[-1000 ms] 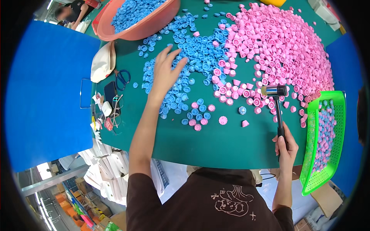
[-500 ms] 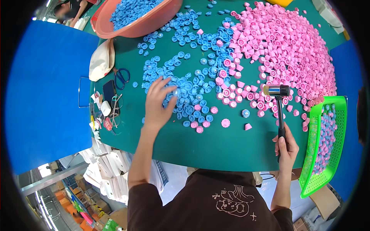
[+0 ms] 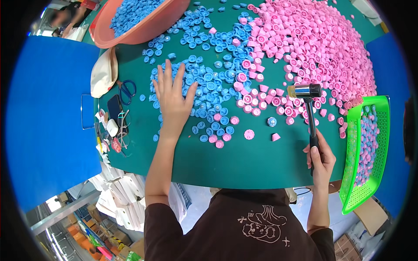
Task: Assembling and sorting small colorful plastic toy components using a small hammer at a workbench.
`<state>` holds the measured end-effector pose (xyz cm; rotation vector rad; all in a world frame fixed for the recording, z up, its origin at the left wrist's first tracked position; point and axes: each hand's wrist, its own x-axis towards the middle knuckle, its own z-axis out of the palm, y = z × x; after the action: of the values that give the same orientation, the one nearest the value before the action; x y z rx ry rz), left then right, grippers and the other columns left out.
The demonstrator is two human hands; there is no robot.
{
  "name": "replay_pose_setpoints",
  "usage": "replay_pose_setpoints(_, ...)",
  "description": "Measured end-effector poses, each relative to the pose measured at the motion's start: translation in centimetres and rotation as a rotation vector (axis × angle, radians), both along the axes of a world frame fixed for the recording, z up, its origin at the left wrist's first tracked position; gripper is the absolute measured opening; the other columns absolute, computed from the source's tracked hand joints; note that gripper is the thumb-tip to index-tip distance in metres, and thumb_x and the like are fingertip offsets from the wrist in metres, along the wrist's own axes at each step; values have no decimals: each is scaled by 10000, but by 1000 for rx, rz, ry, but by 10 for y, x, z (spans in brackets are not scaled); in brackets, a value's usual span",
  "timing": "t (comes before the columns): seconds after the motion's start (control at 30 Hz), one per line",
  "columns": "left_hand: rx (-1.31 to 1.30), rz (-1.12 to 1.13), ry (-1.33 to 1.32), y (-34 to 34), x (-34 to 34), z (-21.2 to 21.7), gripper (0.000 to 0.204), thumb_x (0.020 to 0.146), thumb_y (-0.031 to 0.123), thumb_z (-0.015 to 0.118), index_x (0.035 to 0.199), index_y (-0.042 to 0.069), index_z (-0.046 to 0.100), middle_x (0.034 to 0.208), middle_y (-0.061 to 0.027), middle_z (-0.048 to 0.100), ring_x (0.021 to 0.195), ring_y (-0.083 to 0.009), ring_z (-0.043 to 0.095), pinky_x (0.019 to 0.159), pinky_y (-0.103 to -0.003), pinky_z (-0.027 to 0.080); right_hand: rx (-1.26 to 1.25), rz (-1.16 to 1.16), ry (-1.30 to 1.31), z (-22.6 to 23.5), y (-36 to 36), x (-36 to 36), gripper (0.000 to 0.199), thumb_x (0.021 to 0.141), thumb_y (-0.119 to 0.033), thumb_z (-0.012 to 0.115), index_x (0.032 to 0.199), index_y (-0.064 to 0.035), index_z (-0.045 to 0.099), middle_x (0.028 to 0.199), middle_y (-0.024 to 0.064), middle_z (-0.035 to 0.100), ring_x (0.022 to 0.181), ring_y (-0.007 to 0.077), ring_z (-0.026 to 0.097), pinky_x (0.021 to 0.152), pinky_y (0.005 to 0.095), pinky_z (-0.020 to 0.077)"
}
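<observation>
My left hand lies with its fingers spread over the left side of a scatter of small blue caps. Whether it touches the caps under it is hidden. In my right hand is a mallet, held upright by its black handle, its head shiny metal with one black and one yellowish face. Beyond the mallet spreads a large heap of pink cup-shaped pieces. Between my hands sit a lone blue cap with a shiny top, a pink piece and another pink piece.
A salmon basin of blue caps stands at the far left. Scissors, a phone, glasses and a cream pouch lie along the left edge. A green basket with pink and blue pieces is at right. Another person is far left.
My left hand has flattened, its fingers stretching farther out over the blue caps. The mallet stays in my right hand. The whole view has shifted slightly.
</observation>
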<state>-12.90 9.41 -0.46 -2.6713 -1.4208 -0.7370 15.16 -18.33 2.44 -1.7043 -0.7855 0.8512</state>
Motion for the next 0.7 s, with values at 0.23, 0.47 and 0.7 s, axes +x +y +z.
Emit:
replay_pose_setpoints(0.23, -64, -124, -142, -40, -15, 10, 187, 721, 137, 794, 892, 148, 721, 908, -17, 570, 924, -255, 528, 805, -399, 411, -4, -82, 53, -2, -13, 8, 398, 969, -144, 555, 1327, 28, 518, 819, 64, 617, 522, 40, 453, 430, 171, 334)
replay_pose_setpoints(0.47, -248, -193, 28, -33, 2, 27, 235, 698, 109, 798, 918, 89, 717, 816, -52, 576, 828, -245, 529, 735, -359, 424, -12, -78, 84, -1, -17, 10, 387, 962, -98, 549, 1326, 29, 511, 857, 88, 627, 532, 50, 466, 441, 173, 360)
replay_pose_setpoints(0.7, -240, -174, -44, -30, 2, 33, 244, 696, 93, 811, 910, 57, 698, 823, -60, 619, 811, -237, 567, 726, -359, 451, -3, -53, 40, 8, -23, 15, 380, 956, -96, 565, 1304, 50, 527, 860, 104, 640, 547, 50, 483, 461, 173, 367)
